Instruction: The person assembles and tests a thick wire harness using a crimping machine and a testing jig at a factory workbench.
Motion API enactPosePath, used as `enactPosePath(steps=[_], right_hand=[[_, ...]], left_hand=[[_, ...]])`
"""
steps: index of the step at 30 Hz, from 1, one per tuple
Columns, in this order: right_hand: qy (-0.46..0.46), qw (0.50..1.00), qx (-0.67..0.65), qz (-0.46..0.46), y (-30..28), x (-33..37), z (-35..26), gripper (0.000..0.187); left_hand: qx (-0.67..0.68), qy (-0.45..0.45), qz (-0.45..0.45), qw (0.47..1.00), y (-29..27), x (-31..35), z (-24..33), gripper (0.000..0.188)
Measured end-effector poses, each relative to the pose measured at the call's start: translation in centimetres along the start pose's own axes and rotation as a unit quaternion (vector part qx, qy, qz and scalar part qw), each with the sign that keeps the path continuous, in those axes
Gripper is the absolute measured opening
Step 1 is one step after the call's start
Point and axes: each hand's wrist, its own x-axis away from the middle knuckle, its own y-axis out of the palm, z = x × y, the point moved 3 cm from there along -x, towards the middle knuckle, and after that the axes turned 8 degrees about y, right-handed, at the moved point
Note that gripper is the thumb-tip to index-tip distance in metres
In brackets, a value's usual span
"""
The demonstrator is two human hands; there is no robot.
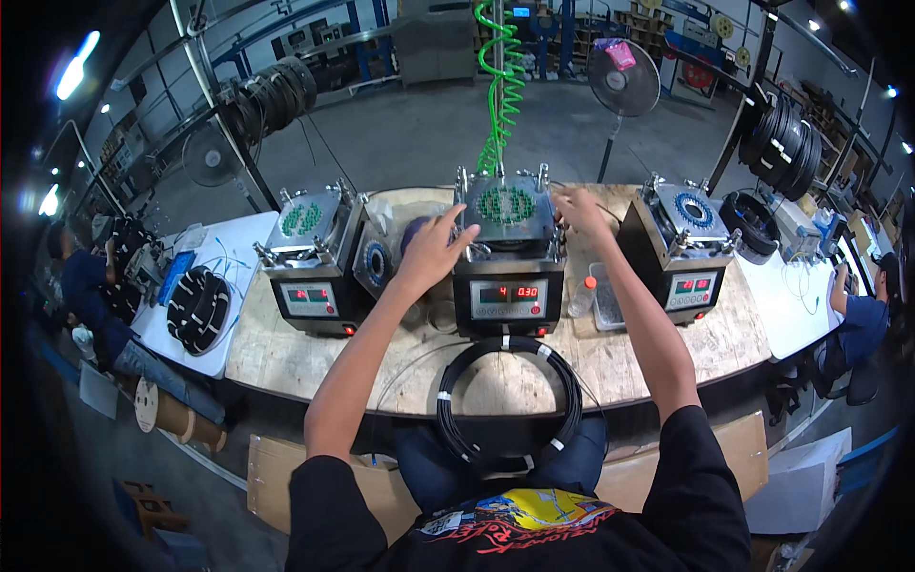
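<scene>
Plausibly, an uneven push could have tilted the plate (536,229) between both sets of fingers, and a lowered forearm (360,362) could have snagged the coil (448,410) below them, at the tabletop (315,367) edge. The left hand (434,251) stretched forward, fingers wide; the right hand (581,212) had fingers bent, any grip impossible to tell.

Gray floor (381,129), bright tube light (78,65)

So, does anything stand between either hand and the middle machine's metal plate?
Nothing visible does: the left hand is at the metal plate's left edge, the right hand by its right edge, near the back corner post. Contact is unclear.
</scene>
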Motion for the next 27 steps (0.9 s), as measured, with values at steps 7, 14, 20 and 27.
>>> enactPosePath(steps=[7,14,20,27], right_hand=[[0.055,0.998,-0.036,-0.025,2.6,-4.6,2.5,0.033],[0.170,0.936,-0.304,-0.047,1.4,-4.7,-2.5,0.017],[0.193,0.919,-0.341,-0.041,5.1,-3.5,-10.1,0.021],[0.089,0.912,-0.393,-0.074,6.9,-3.9,-12.5,0.020]], left_hand=[[0.027,-0.030,-0.084,0.996,1.4,-3.6,-1.6,0.072],[0.219,-0.047,-0.094,0.970,0.2,-3.5,-1.9,0.076],[-0.077,0.078,0.009,0.994,0.4,-5.3,-4.1,0.029],[0.000,0.005,0.072,0.997,1.0,-5.3,-6.6,0.034]])
